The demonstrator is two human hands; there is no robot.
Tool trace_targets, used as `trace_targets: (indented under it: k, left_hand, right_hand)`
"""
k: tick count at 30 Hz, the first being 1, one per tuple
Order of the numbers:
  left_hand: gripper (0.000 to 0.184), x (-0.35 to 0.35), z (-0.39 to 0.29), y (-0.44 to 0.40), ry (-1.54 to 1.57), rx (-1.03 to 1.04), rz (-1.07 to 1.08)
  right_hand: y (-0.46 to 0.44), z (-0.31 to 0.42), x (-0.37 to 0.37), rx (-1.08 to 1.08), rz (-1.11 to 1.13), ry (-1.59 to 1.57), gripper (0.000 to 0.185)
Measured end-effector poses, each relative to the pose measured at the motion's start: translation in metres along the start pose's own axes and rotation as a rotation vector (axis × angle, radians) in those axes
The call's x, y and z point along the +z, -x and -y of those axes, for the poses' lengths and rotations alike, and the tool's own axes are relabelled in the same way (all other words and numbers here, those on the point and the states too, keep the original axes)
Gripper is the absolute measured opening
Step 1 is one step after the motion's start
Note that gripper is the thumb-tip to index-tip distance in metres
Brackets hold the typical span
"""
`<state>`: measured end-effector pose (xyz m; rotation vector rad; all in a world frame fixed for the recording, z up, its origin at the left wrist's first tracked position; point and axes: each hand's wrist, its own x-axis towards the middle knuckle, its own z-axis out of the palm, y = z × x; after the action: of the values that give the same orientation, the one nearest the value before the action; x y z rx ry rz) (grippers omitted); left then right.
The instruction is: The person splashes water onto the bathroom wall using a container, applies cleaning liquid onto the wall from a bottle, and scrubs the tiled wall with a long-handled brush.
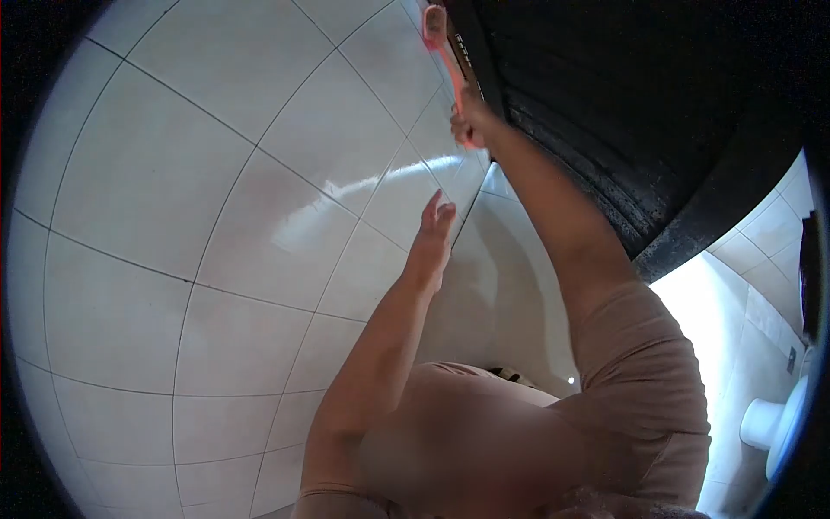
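Observation:
My right hand [469,121] is wrapped round the handle of a pink-orange brush [453,71], held up at the top centre. The oval head of the brush is beside the edge of a dark panel [640,130]. Lower down, my left hand [438,221] is raised in front of the white tiled wall [285,199], with its fingers apart and nothing in them.
Black surfaces fill the upper right. A bright doorway or gap [692,303] opens onto more tiles at the right, with a white and blue round object [765,424] at the lower right edge. Tile corner lines run below my right hand.

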<state>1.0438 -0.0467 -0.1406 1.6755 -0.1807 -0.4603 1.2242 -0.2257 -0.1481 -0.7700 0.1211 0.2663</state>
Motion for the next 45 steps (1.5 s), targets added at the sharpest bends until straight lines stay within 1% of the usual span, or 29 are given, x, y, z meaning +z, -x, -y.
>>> trace_targets:
  k: [3,4,5,6,7,10,12,14,15,16,17,18,19,22,23,25,26,27,28,31,32,33,34,36,38,39,42,44,45]
  left_hand:
    - [0.063,0.015,0.002,-0.02,0.092,-0.031,-0.115]
    - [0.06,0.02,0.016,-0.021,0.221,-0.162,-0.174]
    - [0.058,0.026,0.033,-0.018,0.348,-0.299,-0.233]
    - [0.053,0.031,0.053,-0.008,0.374,-0.332,-0.188]
    - [0.048,0.036,0.073,0.007,0.385,-0.351,-0.169]
    - [0.039,0.043,0.11,0.026,0.381,-0.39,-0.163]
    - [0.043,0.038,0.116,0.01,0.143,-0.15,-0.195]
    - [0.044,0.028,0.08,-0.042,-0.065,-0.202,-0.295]
    - [0.048,0.004,0.08,-0.086,-0.276,-0.026,-0.076]
    - [0.047,0.009,0.048,-0.106,-0.159,0.074,-0.09]
    - [0.042,-0.013,0.044,-0.158,-0.383,-0.011,-0.019]
    - [0.039,-0.007,0.014,-0.172,-0.202,-0.062,0.035]
    - [0.039,-0.001,-0.004,-0.184,-0.287,-0.021,-0.087]
    - [0.039,0.006,0.008,-0.201,-0.385,0.053,-0.188]
    - [0.038,0.01,0.032,-0.186,-0.381,0.03,-0.215]
    - [0.037,0.019,0.078,-0.153,-0.371,-0.018,-0.269]
    - [0.04,0.04,0.07,-0.099,-0.211,-0.148,-0.266]
    - [0.045,0.045,0.092,-0.059,0.027,-0.15,-0.277]
    - [0.046,0.041,0.125,-0.036,0.009,-0.173,-0.26]
    - [0.046,0.034,0.173,0.009,-0.009,-0.256,-0.317]
    - [0.047,0.021,0.186,0.006,-0.166,-0.155,-0.212]
    - [0.048,0.012,0.19,0.004,-0.319,-0.052,-0.106]
    - [0.048,0.01,0.162,-0.005,-0.121,-0.19,-0.133]
    - [0.045,0.005,0.129,-0.041,0.016,-0.167,-0.167]
    - [0.037,0.005,0.093,-0.073,0.062,0.113,-0.153]
    - [0.037,-0.003,0.076,-0.092,-0.051,0.268,-0.095]
    - [0.037,0.005,0.011,-0.109,-0.123,0.477,-0.231]
    - [0.037,0.001,-0.003,-0.111,-0.178,0.477,-0.331]
    - [0.037,-0.004,-0.001,-0.11,-0.183,0.472,-0.332]
  right_hand:
    - [0.044,-0.075,-0.017,-0.015,0.029,0.123,0.051]
    - [0.076,-0.109,-0.027,0.029,0.099,0.092,0.047]
    - [0.118,-0.136,-0.031,-0.004,0.137,0.282,0.045]
    - [0.146,-0.158,-0.027,0.231,0.044,0.105,0.043]
    - [0.161,-0.198,-0.054,0.485,0.099,0.134,0.044]
    - [0.199,-0.195,-0.039,0.577,0.07,0.007,0.035]
    - [0.185,-0.184,-0.03,0.446,0.004,0.114,0.036]
    - [0.125,-0.178,-0.032,0.325,-0.072,-0.012,0.04]
    - [0.105,-0.149,-0.021,0.264,-0.154,-0.112,0.045]
    - [0.08,-0.129,-0.017,0.136,-0.086,-0.192,0.047]
    - [0.052,-0.109,-0.022,0.098,-0.007,-0.141,0.049]
    - [0.047,-0.078,-0.001,0.079,-0.133,-0.203,0.049]
    - [0.025,-0.068,0.0,0.02,-0.115,-0.275,0.049]
    - [0.016,-0.066,-0.016,0.067,-0.069,-0.268,0.049]
    - [0.019,-0.08,-0.024,0.007,-0.048,-0.289,0.049]
    - [0.034,-0.136,-0.062,0.08,-0.037,-0.108,0.049]
    - [0.07,-0.153,-0.056,0.112,-0.139,-0.024,0.049]
    - [0.089,-0.191,-0.075,0.245,-0.126,0.117,0.049]
    - [0.133,-0.189,-0.059,0.327,-0.092,0.168,0.05]
    - [0.169,-0.24,-0.073,0.542,0.0,0.048,0.05]
    - [0.171,-0.254,-0.076,0.642,0.037,-0.073,0.051]
    - [0.164,-0.251,-0.073,0.581,0.014,-0.062,0.052]
    - [0.145,-0.238,-0.063,0.508,-0.009,-0.046,0.053]
    - [0.103,-0.221,-0.038,0.203,-0.024,-0.159,0.055]
    - [0.089,-0.151,-0.023,0.138,-0.017,0.139,0.052]
    - [0.068,-0.142,-0.015,0.039,-0.019,-0.023,0.05]
    - [0.048,-0.094,0.016,-0.127,0.12,0.001,0.048]
    - [0.043,-0.08,0.035,-0.3,0.053,0.235,0.056]
    - [0.024,-0.09,0.021,-0.29,0.161,0.196,0.05]
